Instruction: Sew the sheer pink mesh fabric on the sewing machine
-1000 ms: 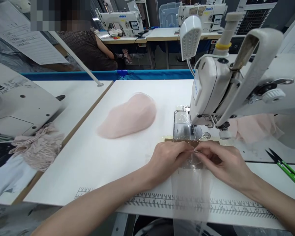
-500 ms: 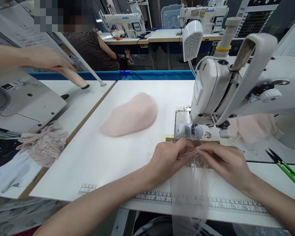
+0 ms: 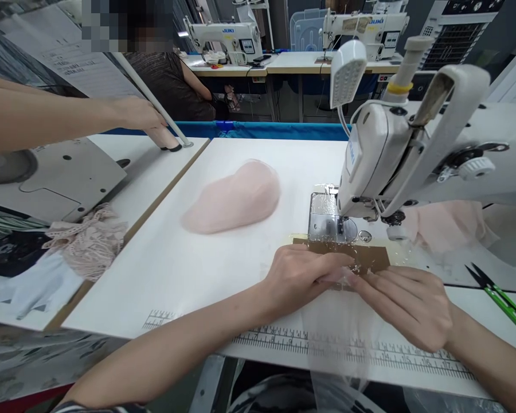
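Note:
My left hand (image 3: 307,272) is closed, pinching the top edge of a sheer whitish fabric strip (image 3: 336,344) between thumb and fingers. Close by on the right, my right hand (image 3: 406,301) has its fingers fairly straight and together, their tips at the same fabric edge; its grip is partly hidden. The strip hangs over the table's front edge. Both hands are just in front of the sewing machine's needle plate (image 3: 322,221), over a brown patch (image 3: 372,258) on the table. The white sewing machine (image 3: 370,149) stands above to the right.
A pale pink fabric piece (image 3: 236,198) lies left on the white table (image 3: 189,269). Green thread snips (image 3: 505,304) lie at right, near more pink fabric (image 3: 447,223). Another person's hand (image 3: 141,117) is at upper left, beside a thread stand pole (image 3: 152,100). A ruler scale (image 3: 413,355) runs along the front edge.
My right hand has flattened, its fingers straighter and turned palm down. My left hand has lowered slightly with the fabric edge. The other person's hand moved right, and the view shifted a little.

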Tool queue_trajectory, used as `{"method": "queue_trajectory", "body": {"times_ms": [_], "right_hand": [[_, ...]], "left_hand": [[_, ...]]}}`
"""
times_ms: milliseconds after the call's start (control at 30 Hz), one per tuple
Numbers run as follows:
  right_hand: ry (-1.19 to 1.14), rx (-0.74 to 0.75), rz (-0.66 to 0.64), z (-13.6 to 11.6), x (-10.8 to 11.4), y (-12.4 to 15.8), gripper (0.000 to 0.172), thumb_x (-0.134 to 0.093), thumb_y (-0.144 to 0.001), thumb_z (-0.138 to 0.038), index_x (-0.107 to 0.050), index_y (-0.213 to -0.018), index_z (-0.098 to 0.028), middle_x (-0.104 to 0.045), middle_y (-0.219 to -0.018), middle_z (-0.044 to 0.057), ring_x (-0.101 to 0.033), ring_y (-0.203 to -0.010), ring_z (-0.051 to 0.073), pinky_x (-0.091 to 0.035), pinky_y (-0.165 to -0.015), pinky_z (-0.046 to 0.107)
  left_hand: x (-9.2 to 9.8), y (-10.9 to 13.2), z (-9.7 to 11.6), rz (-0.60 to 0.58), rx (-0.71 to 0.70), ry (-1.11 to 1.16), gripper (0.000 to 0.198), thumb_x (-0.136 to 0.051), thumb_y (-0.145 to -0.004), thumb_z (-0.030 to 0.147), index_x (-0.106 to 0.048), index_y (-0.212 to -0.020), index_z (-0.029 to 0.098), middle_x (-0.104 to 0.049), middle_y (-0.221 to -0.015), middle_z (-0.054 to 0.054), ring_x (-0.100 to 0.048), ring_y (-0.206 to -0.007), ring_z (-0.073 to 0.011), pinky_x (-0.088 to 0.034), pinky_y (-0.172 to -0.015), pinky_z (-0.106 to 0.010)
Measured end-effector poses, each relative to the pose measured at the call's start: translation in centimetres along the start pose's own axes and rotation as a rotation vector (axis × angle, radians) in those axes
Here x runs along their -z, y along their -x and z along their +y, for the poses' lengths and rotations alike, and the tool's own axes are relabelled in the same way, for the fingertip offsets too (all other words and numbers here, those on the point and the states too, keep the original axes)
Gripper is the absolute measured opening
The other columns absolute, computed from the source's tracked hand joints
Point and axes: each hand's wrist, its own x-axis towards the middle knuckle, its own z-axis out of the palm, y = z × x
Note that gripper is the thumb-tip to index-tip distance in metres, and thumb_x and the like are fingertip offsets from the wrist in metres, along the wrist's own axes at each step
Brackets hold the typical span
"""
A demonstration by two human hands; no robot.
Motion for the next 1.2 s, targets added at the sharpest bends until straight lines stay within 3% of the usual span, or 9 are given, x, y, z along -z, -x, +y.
{"method": "queue_trajectory", "body": {"times_ms": [133,267,333,433,500,633,867,1033,1200], "right_hand": [[-0.087,-0.060,-0.011,-0.1,0.7,-0.9,0.031,-0.060,-0.078,-0.001,-0.064,-0.104,-0.019,-0.069,-0.066,0.002,-0.063,-0.058,0.017,-0.051,-0.049,0.029],[-0.535,-0.480,-0.126,-0.2,1.1,-2.1,0.011,-0.054,-0.088,-0.014,-0.063,-0.091,-0.021,-0.061,-0.058,-0.003,-0.052,-0.045,0.009,-0.042,-0.041,0.022],[-0.710,-0.718,-0.229,0.0,0.8,-2.5,0.014,-0.053,-0.091,-0.024,-0.063,-0.083,-0.020,-0.059,-0.057,-0.003,-0.050,-0.045,0.008,-0.039,-0.040,0.021],[-0.702,-0.915,-0.330,0.4,-0.3,-2.7,0.019,-0.052,-0.091,-0.030,-0.064,-0.081,-0.019,-0.059,-0.058,-0.003,-0.050,-0.046,0.009,-0.039,-0.042,0.022],[-0.622,-0.931,-0.334,0.8,-1.3,-2.6,0.018,-0.052,-0.090,-0.029,-0.065,-0.082,-0.019,-0.060,-0.059,-0.003,-0.052,-0.048,0.009,-0.041,-0.047,0.023],[-0.392,-0.909,-0.313,1.5,-2.7,-2.1,0.016,-0.054,-0.088,-0.027,-0.068,-0.084,-0.021,-0.060,-0.057,-0.005,-0.053,-0.049,0.010,-0.040,-0.051,0.025],[-0.213,-0.903,-0.260,1.9,-3.4,-1.8,0.013,-0.059,-0.084,-0.028,-0.070,-0.078,-0.023,-0.062,-0.056,-0.006,-0.053,-0.048,0.010,-0.037,-0.050,0.024],[-0.176,-0.917,-0.262,1.8,-3.6,-1.9,0.014,-0.059,-0.085,-0.029,-0.070,-0.078,-0.023,-0.064,-0.058,-0.005,-0.053,-0.049,0.010,-0.036,-0.051,0.024],[0.017,-0.763,-0.353,2.3,-2.8,-0.9,0.026,-0.050,-0.092,-0.035,-0.071,-0.104,-0.025,-0.069,-0.069,0.000,-0.054,-0.054,0.013,-0.032,-0.050,0.025]], "left_hand": [[0.8,-0.4,0.4,-0.112,0.130,0.147,0.014,-0.059,-0.090,0.030,-0.068,-0.087,0.020,-0.074,-0.073,0.003,-0.063,-0.055,-0.0081,-0.041,-0.055,-0.023],[1.7,-1.3,0.8,-0.431,0.426,0.433,0.020,-0.064,-0.085,0.037,-0.072,-0.084,0.019,-0.071,-0.072,0.001,-0.057,-0.055,-0.0083,-0.040,-0.051,-0.020],[1.7,-1.7,0.7,-0.500,0.497,0.403,0.018,-0.065,-0.084,0.036,-0.073,-0.083,0.020,-0.069,-0.068,0.002,-0.053,-0.053,-0.0077,-0.037,-0.050,-0.020],[0.9,-1.7,0.4,-0.432,0.504,0.128,0.011,-0.064,-0.084,0.028,-0.072,-0.080,0.022,-0.064,-0.061,0.004,-0.052,-0.053,-0.0081,-0.034,-0.051,-0.021],[0.3,-1.4,0.2,-0.396,0.498,-0.023,0.008,-0.063,-0.083,0.024,-0.069,-0.088,0.022,-0.061,-0.060,0.006,-0.052,-0.053,-0.0086,-0.032,-0.051,-0.021],[-0.3,-0.8,0.1,-0.361,0.438,-0.187,0.037,-0.064,-0.083,0.025,-0.051,-0.116,0.018,-0.064,-0.072,0.005,-0.054,-0.055,-0.0102,-0.034,-0.050,-0.023],[-0.5,0.0,-0.4,-0.104,-0.123,-0.553,0.017,-0.058,-0.088,0.018,-0.060,-0.105,0.018,-0.067,-0.106,-0.004,-0.057,-0.098,-0.0198,-0.038,-0.086,-0.038],[-0.4,0.4,-0.2,-0.145,-0.270,-0.622,0.017,-0.053,-0.091,0.011,-0.066,-0.100,0.019,-0.067,-0.113,0.000,-0.056,-0.101,-0.0159,-0.035,-0.090,-0.035],[-0.1,0.5,-0.4,-0.244,-0.237,-0.623,0.024,-0.050,-0.094,0.017,-0.062,-0.115,0.017,-0.065,-0.121,-0.003,-0.055,-0.106,-0.0167,-0.034,-0.090,-0.037]]}}
